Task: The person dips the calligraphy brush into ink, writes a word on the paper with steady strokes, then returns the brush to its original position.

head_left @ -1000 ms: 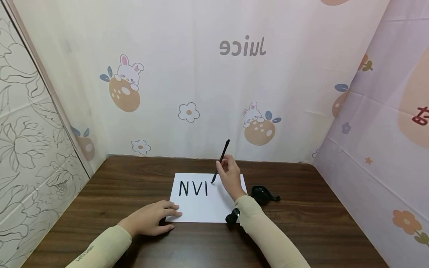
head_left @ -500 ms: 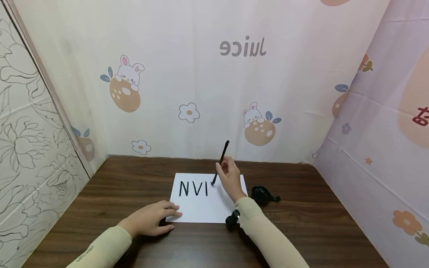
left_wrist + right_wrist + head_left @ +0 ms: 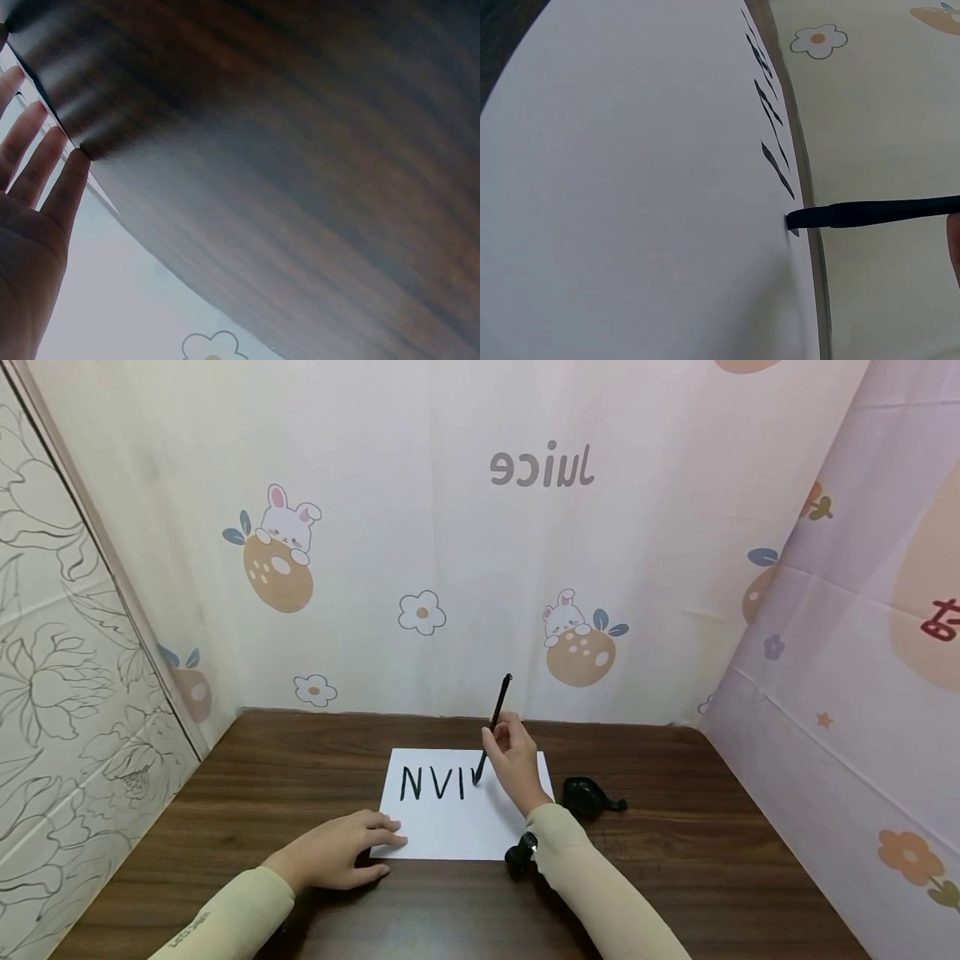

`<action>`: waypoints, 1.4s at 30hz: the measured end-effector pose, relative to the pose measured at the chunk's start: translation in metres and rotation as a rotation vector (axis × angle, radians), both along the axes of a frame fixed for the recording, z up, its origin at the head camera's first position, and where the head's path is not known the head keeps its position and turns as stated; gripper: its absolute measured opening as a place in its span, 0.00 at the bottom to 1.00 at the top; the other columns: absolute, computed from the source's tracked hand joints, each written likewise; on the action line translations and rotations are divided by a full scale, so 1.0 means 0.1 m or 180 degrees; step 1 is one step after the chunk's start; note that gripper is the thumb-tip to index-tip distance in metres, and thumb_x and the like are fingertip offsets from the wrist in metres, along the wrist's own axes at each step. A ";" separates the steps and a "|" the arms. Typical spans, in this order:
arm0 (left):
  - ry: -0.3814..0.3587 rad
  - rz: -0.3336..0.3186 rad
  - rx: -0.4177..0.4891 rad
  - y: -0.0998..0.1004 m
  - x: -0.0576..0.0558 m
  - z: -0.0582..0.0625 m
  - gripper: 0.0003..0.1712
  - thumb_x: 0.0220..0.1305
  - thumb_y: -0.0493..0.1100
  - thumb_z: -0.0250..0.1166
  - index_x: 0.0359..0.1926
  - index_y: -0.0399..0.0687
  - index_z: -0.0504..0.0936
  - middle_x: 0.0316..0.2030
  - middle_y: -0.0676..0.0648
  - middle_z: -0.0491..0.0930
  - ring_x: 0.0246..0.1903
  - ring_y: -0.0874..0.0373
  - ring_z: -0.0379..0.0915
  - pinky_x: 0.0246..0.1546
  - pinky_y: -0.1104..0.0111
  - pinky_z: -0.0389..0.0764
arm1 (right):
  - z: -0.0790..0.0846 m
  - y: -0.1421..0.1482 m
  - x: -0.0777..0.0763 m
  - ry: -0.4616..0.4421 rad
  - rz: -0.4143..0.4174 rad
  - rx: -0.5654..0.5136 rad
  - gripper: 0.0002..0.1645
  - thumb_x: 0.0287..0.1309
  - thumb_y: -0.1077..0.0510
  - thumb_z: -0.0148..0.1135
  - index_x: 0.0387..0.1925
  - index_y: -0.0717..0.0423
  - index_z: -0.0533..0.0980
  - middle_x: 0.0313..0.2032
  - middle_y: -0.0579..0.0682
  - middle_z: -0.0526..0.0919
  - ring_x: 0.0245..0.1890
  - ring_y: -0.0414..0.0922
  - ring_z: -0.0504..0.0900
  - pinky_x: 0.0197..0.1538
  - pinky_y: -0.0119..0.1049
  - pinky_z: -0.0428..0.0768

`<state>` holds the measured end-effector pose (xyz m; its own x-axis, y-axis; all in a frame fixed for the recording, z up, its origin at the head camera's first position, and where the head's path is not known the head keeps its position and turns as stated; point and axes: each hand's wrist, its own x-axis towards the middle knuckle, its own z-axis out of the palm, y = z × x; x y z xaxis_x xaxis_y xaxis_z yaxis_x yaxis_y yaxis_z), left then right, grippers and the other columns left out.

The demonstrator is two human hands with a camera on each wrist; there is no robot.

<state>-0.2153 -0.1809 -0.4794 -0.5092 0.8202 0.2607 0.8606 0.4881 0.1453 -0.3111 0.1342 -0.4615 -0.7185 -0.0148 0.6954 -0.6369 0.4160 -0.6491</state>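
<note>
My right hand [image 3: 517, 767] pinches a slim black writing brush [image 3: 501, 700] that stands tilted, its top leaning away. Its dark tip [image 3: 793, 220] meets a white sheet of paper [image 3: 442, 831] at the foot of a short fresh stroke. To the left of that stroke run the black letters N [image 3: 411, 783], V [image 3: 441, 783] and I [image 3: 461, 783]. My left hand [image 3: 337, 850] lies with fingers spread, fingertips on the sheet's lower left corner and thumb on the table. The left wrist view shows those straight fingers [image 3: 69, 184] against the tabletop.
A glossy black dish-like object with a narrow spout [image 3: 588, 797] sits right of the paper, beside my right forearm. A small black device [image 3: 521, 853] is at my right wrist. The brown wooden table [image 3: 675, 860] ends at a printed curtain [image 3: 360, 527] behind.
The brush tip has moved down the paper toward me, lengthening a dark stroke right of the I. My right hand has shifted slightly with it; my left hand stays in place.
</note>
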 end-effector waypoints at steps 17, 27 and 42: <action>-0.0035 -0.0032 0.0004 0.00 0.02 0.03 0.20 0.67 0.50 0.67 0.58 0.51 0.83 0.57 0.46 0.79 0.57 0.51 0.75 0.55 0.55 0.78 | -0.01 0.00 0.04 0.0058 -0.0007 0.0059 0.09 0.66 0.62 0.63 0.42 0.53 0.71 0.30 0.46 0.74 0.30 0.42 0.74 0.31 0.32 0.76; 0.0153 -0.0033 0.0065 0.00 0.01 -0.01 0.20 0.65 0.50 0.69 0.56 0.53 0.84 0.56 0.46 0.80 0.56 0.52 0.76 0.54 0.57 0.79 | 0.00 -0.01 0.05 0.0028 0.0054 0.0020 0.08 0.66 0.62 0.63 0.41 0.53 0.70 0.29 0.45 0.74 0.29 0.40 0.75 0.28 0.31 0.76; 0.0030 -0.0005 0.0018 0.00 0.01 0.02 0.20 0.66 0.51 0.67 0.57 0.53 0.84 0.57 0.47 0.79 0.56 0.52 0.75 0.55 0.57 0.78 | -0.01 -0.01 0.08 -0.0033 0.0115 0.0049 0.09 0.65 0.62 0.63 0.42 0.51 0.71 0.29 0.44 0.74 0.30 0.41 0.76 0.29 0.31 0.77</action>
<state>-0.2138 -0.1804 -0.4774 -0.5055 0.8195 0.2701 0.8627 0.4860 0.1400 -0.3034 0.1333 -0.4621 -0.7245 -0.0515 0.6873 -0.6448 0.4030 -0.6495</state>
